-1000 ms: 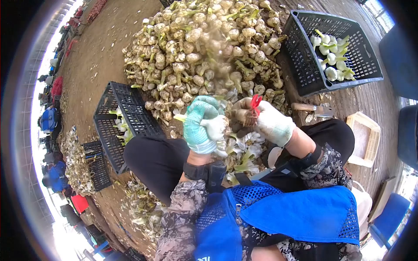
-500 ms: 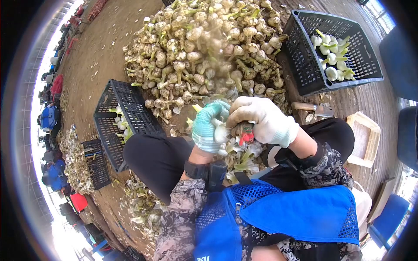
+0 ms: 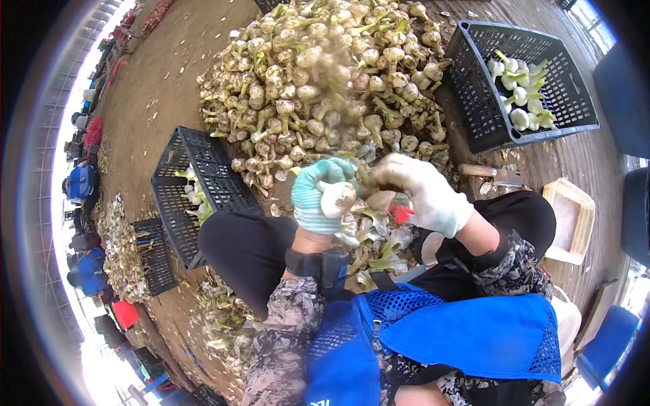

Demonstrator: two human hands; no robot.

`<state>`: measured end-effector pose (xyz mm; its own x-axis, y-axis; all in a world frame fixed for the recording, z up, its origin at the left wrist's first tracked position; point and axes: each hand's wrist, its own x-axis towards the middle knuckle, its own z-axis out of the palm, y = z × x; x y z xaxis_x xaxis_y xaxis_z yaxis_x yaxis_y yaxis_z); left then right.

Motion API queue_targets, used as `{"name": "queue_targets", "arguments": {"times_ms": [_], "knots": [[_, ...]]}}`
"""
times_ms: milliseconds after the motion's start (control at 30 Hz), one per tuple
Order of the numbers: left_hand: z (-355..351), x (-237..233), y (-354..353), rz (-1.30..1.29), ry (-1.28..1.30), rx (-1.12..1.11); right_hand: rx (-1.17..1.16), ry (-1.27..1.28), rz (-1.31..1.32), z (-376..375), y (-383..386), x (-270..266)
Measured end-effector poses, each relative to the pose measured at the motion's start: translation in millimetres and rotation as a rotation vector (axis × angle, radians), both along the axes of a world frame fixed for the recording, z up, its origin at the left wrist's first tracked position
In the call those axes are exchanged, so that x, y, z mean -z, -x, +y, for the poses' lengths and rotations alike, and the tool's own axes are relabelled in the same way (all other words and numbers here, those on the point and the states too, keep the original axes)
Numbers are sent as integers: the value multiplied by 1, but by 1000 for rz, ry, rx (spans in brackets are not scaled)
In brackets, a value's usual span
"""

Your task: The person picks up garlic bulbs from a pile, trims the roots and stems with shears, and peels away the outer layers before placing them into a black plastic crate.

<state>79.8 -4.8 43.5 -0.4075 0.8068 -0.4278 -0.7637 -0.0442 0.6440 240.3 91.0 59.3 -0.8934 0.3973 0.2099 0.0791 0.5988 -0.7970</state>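
Observation:
My left hand (image 3: 318, 197), in a green-and-white striped glove, is closed around a garlic bulb (image 3: 338, 199) whose white, cleaned side faces the right hand. Just beside it, my right hand (image 3: 421, 193) wears a pale glove stained brown at the fingers. Its fingers are curled round a small tool with a red part (image 3: 401, 214); the rest of the tool is mostly hidden. Loose garlic skins and leaves (image 3: 382, 247) lie below both hands, between my legs. Beyond them rises a large heap of untrimmed garlic (image 3: 284, 88).
A black crate (image 3: 484, 128) with white garlic bulbs stands at the upper right, another black crate (image 3: 227, 179) with bulbs at the left. A wooden-handled trowel-like tool (image 3: 479, 170) and a cream plastic basket (image 3: 588, 203) lie at the right. Peelings (image 3: 122, 250) cover the ground far left.
My right hand has drawn slightly away to the right from the left hand. The bulb in the left hand has turned and shows more of its white side.

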Motion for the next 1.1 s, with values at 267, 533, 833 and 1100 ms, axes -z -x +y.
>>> {"name": "queue_targets", "arguments": {"times_ms": [267, 533, 833, 1100], "knots": [[-4, 20, -8, 315, 71, 50, -29, -259, 276, -6, 22, -4], [-5, 22, 16, -271, -332, -7, -357, -111, -543, -26, -1, 19], [5, 37, 9, -361, 148, -306, 238, 37, 229, -10, 23, 10], [20, -16, -31, -75, 377, -270, 162, 522, -57, -14, 20, 11]]}}
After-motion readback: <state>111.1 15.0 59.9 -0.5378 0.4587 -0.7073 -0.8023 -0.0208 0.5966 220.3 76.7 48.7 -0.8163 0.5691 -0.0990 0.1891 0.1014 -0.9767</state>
